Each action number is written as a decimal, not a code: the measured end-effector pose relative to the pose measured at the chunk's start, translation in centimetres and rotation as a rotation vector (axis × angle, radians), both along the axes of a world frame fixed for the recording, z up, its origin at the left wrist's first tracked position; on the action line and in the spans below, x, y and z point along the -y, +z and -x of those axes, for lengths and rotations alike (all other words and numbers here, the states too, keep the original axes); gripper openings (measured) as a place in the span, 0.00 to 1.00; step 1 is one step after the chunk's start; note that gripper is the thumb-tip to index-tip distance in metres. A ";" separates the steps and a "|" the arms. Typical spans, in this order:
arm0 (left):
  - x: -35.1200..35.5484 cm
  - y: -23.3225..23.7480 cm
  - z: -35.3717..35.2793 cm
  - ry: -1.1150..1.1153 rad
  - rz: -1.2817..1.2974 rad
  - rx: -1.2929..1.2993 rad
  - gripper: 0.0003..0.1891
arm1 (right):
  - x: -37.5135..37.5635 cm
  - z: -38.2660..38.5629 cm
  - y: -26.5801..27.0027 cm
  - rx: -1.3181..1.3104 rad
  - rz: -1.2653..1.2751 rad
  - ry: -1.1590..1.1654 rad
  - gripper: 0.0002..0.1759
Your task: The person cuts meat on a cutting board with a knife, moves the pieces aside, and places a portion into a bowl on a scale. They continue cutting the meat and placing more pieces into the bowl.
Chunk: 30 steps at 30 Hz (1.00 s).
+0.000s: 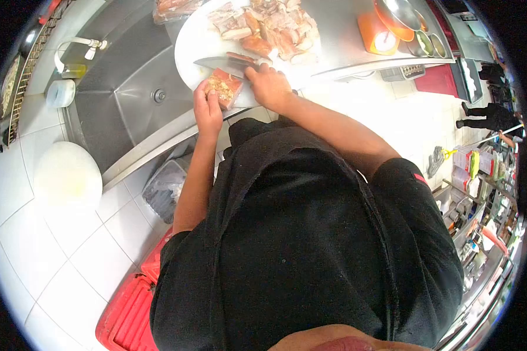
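My left hand [208, 105] grips a thick slab of meat [227, 92] with a reddish side and a pale, grainy top, at the near edge of a white round cutting board [186, 44]. In my right hand [270, 86] is a knife [219, 62], its fingers closed around the handle. The blade points left across the board, just beyond the slab. A thin reddish slice [240, 57] lies along the far side of the blade. Farther back on the board is a heap of sliced meat [275, 29].
A steel sink [129, 111] with a tap [79, 44] lies to the left. Orange containers and bowls [386, 32] stand on the counter at right. A red crate [126, 316] is low at left. Another person [489, 117] is at far right, near a mop [436, 161].
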<state>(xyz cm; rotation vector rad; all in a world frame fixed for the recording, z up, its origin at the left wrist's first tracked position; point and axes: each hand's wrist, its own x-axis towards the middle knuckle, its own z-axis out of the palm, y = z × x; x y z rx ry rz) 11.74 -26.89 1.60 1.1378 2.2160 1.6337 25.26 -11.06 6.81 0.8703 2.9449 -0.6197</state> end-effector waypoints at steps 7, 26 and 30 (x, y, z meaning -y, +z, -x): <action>0.4 -0.7 0.1 0.042 0.020 0.097 0.20 | -0.7 0.6 0.1 -0.170 -0.133 0.100 0.22; 4.8 2.3 1.4 0.283 -0.105 0.530 0.22 | -5.9 0.8 4.4 -0.717 2.085 -0.052 0.36; 5.6 1.6 1.1 0.282 -0.068 0.506 0.23 | -11.6 -3.9 8.2 -1.052 2.070 -0.071 0.37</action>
